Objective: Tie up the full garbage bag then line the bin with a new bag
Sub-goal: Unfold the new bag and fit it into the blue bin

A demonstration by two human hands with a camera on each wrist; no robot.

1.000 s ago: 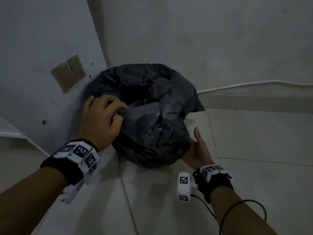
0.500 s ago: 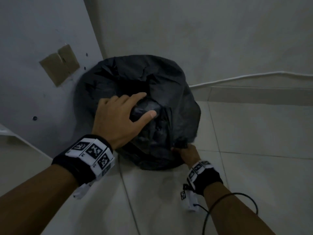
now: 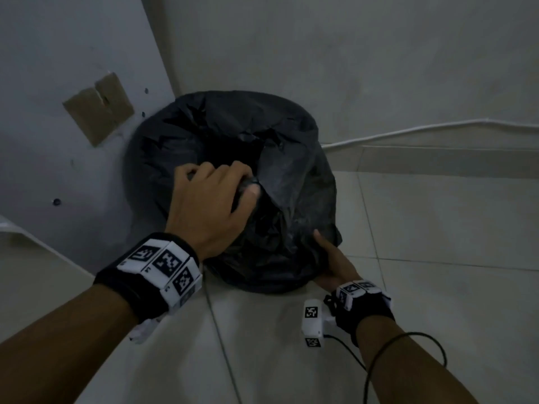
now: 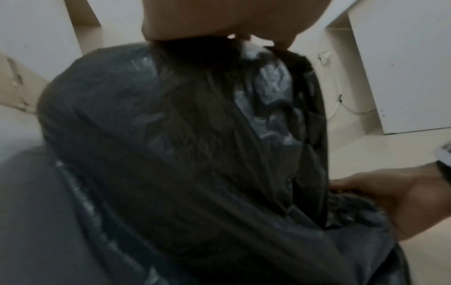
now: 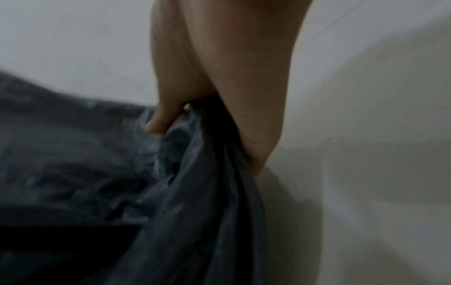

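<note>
A full black garbage bag [image 3: 291, 176] fills a round bin in the room's corner; the bin itself is hidden under the plastic. My left hand [image 3: 210, 205] lies on top of the bag and its curled fingers bunch a fold of plastic [image 4: 219, 44]. My right hand [image 3: 329, 263] is at the bag's near right side, where finger and thumb pinch a gathered strip of the black garbage bag [image 5: 209, 154]. In the left wrist view the bag [image 4: 171, 135] fills the frame and my right hand [image 4: 390, 196] shows low at the right.
Two pale walls meet just behind the bin. A brown cardboard patch [image 3: 99, 107] is stuck on the left wall. A white cable [image 3: 423, 131] runs along the right wall above the skirting. Pale floor tiles [image 3: 437, 258] spread to the right and front.
My left hand's fingers went from spread flat on the bag to curled round a fold of plastic. My right hand stays at the bag's near right edge and has turned.
</note>
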